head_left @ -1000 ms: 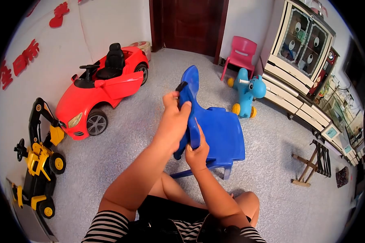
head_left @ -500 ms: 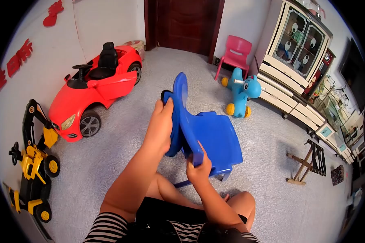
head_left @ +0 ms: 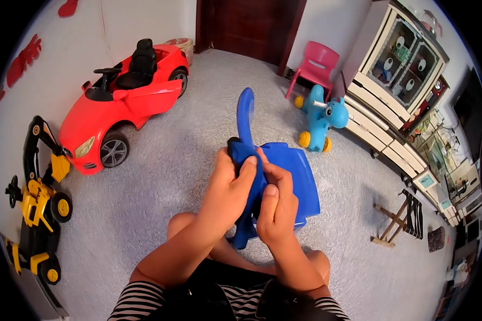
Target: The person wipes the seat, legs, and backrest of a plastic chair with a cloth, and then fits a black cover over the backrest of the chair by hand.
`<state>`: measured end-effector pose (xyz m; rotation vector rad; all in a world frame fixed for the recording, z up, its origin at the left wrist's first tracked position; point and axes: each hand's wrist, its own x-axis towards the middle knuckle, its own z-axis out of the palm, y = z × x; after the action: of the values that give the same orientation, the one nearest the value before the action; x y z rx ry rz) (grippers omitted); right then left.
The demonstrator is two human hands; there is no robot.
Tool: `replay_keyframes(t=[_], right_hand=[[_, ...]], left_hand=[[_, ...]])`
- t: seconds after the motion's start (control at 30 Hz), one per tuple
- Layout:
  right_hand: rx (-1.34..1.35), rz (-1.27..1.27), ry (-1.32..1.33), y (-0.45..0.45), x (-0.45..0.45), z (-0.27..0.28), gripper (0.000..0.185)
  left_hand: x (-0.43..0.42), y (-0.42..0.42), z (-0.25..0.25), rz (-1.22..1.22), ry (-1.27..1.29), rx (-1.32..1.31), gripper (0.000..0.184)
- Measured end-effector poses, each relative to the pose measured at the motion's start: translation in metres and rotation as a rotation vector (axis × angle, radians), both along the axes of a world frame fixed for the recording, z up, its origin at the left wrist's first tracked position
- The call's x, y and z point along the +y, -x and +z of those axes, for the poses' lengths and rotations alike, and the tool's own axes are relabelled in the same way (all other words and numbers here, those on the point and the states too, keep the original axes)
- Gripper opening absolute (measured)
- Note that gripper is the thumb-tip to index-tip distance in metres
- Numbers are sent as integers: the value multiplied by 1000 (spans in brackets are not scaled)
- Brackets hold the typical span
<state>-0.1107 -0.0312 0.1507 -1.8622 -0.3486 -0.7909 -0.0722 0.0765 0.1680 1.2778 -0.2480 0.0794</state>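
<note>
A small blue plastic chair (head_left: pixel 300 182) stands before my crossed legs, its backrest seen nearly edge-on. Against the near side of the backrest is a darker blue, soft-looking item (head_left: pixel 245 216) with a black part at its top; its exact kind is unclear. My left hand (head_left: pixel 227 184) is closed on the upper part of this item, thumb on top. Close beside it, my right hand (head_left: pixel 276 206) is also closed on the item's edge, its fingers bent and thumb pressed in. The hands hide part of the backrest.
To the left stand a red toy car (head_left: pixel 99 117) with its door open and a yellow toy excavator (head_left: pixel 37 198). Ahead are a pink chair (head_left: pixel 313 67) and a blue ride-on toy (head_left: pixel 318 125). A folding stool (head_left: pixel 401 216) and a cabinet (head_left: pixel 396 59) are on the right.
My right hand has left the backrest's lower end and moved up to the blue item beside my left hand. The left hand has shifted down and right, and the backrest appears turned more edge-on.
</note>
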Motion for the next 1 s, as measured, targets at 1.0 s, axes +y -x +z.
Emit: replay_keyframes(t=[1.0], right_hand=[[-97,-152,76,-11,-1,-6,23]], left_hand=[[-2,-22,7,4,-316,12,40]])
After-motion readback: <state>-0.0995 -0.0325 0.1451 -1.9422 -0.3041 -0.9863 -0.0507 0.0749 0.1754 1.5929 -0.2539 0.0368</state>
